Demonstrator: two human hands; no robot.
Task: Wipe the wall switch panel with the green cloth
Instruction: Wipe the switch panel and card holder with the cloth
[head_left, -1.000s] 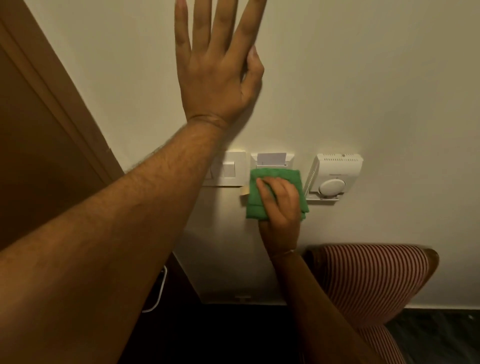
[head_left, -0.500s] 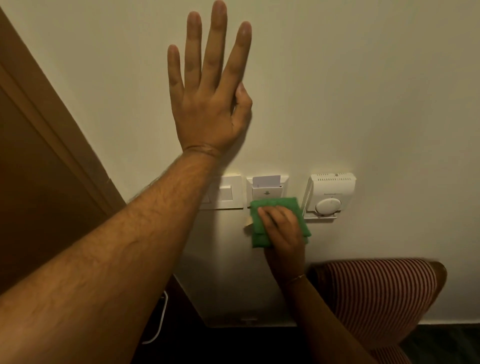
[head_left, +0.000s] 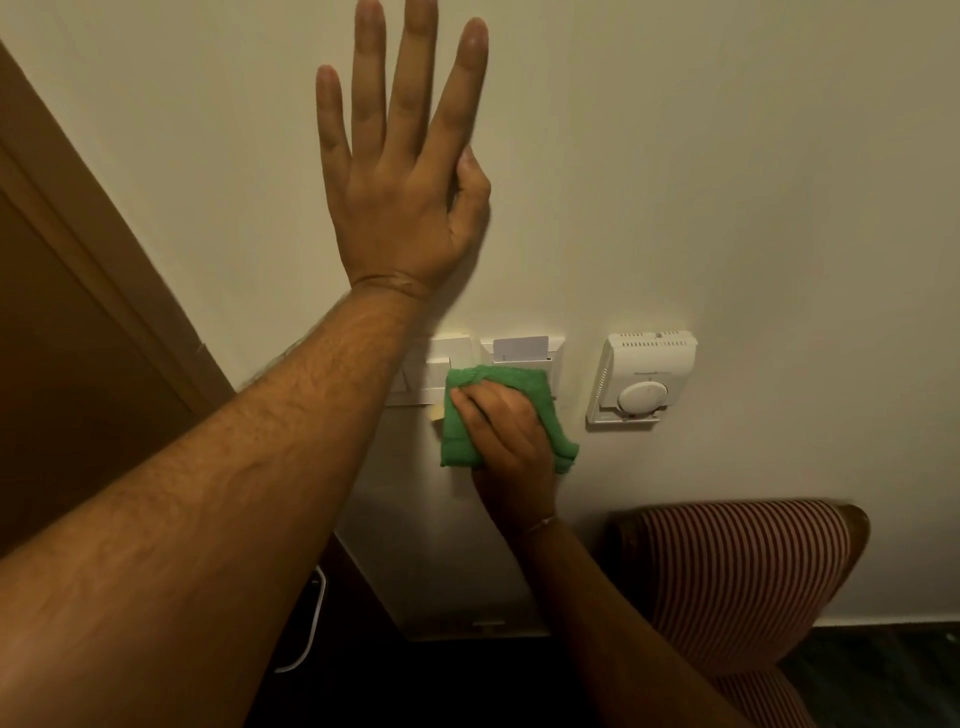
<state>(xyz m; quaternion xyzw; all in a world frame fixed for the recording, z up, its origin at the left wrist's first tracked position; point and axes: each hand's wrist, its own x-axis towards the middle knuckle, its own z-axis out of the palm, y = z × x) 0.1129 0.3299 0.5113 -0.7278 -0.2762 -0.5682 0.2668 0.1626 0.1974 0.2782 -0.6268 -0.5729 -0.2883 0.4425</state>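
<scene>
A white wall switch panel (head_left: 451, 358) sits on the cream wall, partly hidden by my left forearm. Right beside it is a key-card holder (head_left: 522, 351) with a pale card in its slot. My right hand (head_left: 506, 436) presses a folded green cloth (head_left: 498, 379) flat against the lower part of the card holder and the switch panel's right edge. My left hand (head_left: 400, 171) rests flat on the wall above the panel, fingers spread, holding nothing.
A white thermostat (head_left: 644, 379) with a round dial is mounted to the right of the card holder. A red-and-white striped chair back (head_left: 743, 566) stands below it. A brown door frame (head_left: 104, 291) runs along the left. A white cable (head_left: 311, 623) hangs below.
My right hand has shifted the cloth left and slightly up, from beneath the card holder onto its lower part and the switch panel's edge. My left hand stays on the wall.
</scene>
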